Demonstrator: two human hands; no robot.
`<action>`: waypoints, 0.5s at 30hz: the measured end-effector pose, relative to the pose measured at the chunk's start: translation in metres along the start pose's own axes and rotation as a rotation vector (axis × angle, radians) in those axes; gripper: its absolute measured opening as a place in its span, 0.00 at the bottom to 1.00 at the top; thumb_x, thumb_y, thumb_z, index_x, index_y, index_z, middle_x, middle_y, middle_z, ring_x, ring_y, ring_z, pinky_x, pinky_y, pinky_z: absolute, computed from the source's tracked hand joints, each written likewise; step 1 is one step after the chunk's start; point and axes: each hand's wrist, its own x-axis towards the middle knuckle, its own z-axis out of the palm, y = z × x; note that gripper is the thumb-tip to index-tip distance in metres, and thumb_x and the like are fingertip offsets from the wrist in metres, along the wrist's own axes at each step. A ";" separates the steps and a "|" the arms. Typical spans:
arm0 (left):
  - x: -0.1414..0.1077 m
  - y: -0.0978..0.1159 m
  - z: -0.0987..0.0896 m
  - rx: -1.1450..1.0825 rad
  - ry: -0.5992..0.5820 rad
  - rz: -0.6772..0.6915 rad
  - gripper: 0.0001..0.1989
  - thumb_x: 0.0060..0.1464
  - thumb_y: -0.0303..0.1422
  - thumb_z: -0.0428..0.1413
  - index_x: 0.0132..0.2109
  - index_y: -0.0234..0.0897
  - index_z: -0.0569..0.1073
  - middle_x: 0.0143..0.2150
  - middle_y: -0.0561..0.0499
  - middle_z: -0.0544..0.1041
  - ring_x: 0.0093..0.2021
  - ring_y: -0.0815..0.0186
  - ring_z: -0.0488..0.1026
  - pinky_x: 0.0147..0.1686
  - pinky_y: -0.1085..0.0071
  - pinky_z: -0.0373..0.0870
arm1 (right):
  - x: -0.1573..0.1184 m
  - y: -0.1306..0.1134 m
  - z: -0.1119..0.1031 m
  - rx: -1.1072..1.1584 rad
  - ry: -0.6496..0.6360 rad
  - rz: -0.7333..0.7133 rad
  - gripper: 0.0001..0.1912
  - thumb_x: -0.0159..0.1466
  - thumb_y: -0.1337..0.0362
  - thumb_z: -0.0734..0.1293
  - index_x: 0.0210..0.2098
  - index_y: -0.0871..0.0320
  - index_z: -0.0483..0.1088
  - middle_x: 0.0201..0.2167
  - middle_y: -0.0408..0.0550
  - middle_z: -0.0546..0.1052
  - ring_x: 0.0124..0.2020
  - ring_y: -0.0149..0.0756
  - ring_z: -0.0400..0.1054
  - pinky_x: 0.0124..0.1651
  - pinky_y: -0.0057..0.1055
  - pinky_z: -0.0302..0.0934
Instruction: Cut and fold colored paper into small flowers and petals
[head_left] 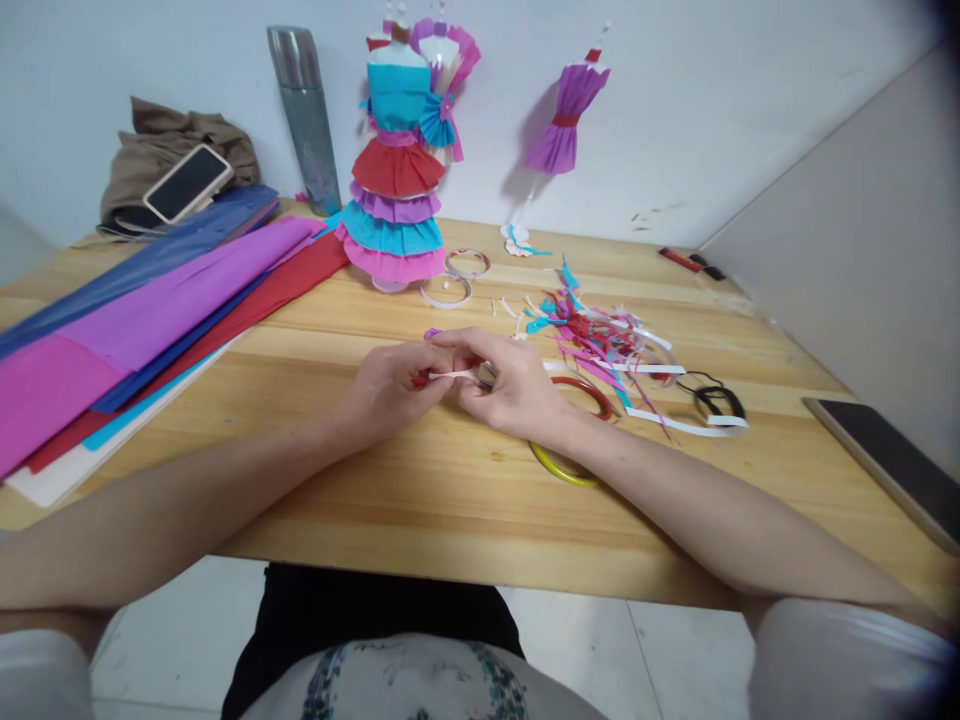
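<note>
At the left rear corner of the desk (pixel 300 515), a phone (pixel 187 183) is propped against a crumpled brown cloth (pixel 142 160). Coloured sheets (pixel 187 270) in blue, pink, purple, red and white are spread along the left side. A bottle (pixel 307 130) is stood at the rear edge, beside the sheets' far ends. To its right, a tiered dress (pixel 397 160) is displayed on a form, by which another dressed figure (pixel 457 60) is partly hidden. Two pale rings (pixel 445 305) are laid near its foot. Farther right along the rear edge, a purple dress (pixel 570 120) is held up on a stand. The area beyond the right hand (pixel 517 385) is cluttered by tangled scraps (pixel 600 330), white strips (pixel 645 369) and a black cord (pixel 739 405); a red ring (pixel 604 400) and a yellow ring (pixel 562 475) are partly covered by the right forearm. A red-and-black object (pixel 690 262) is seen near the right rear corner, and a second phone (pixel 885 455) is placed at the right edge.

Above the desk's middle, a thin white piece (pixel 452 375) is stretched between the two hands: its left end is pinched by the thumb and curled fingers of the left hand (pixel 386 390), its right end by the right fingertips. A red bit (pixel 420 380) is enclosed in the left fingers. What the dark item (pixel 487 375) is, tucked within the right fingers, cannot be told.
</note>
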 end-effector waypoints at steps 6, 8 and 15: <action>0.001 -0.002 -0.001 -0.039 -0.010 0.008 0.03 0.54 0.30 0.59 0.37 0.37 0.77 0.38 0.48 0.82 0.36 0.65 0.76 0.37 0.67 0.74 | 0.001 0.003 0.003 0.067 0.091 0.034 0.28 0.54 0.72 0.62 0.55 0.58 0.68 0.30 0.44 0.75 0.30 0.35 0.69 0.38 0.35 0.66; 0.002 -0.003 -0.001 -0.086 -0.002 0.036 0.09 0.54 0.31 0.60 0.43 0.37 0.76 0.44 0.46 0.81 0.38 0.65 0.77 0.37 0.68 0.76 | 0.001 0.004 0.004 0.089 0.157 0.048 0.29 0.53 0.73 0.62 0.56 0.58 0.67 0.29 0.43 0.72 0.30 0.34 0.68 0.38 0.34 0.65; 0.001 -0.009 0.003 -0.048 0.026 0.123 0.14 0.54 0.30 0.59 0.49 0.38 0.75 0.46 0.46 0.81 0.43 0.63 0.78 0.40 0.68 0.76 | -0.001 0.007 0.007 0.079 0.099 0.038 0.31 0.54 0.71 0.62 0.58 0.54 0.65 0.31 0.43 0.73 0.32 0.35 0.69 0.39 0.35 0.66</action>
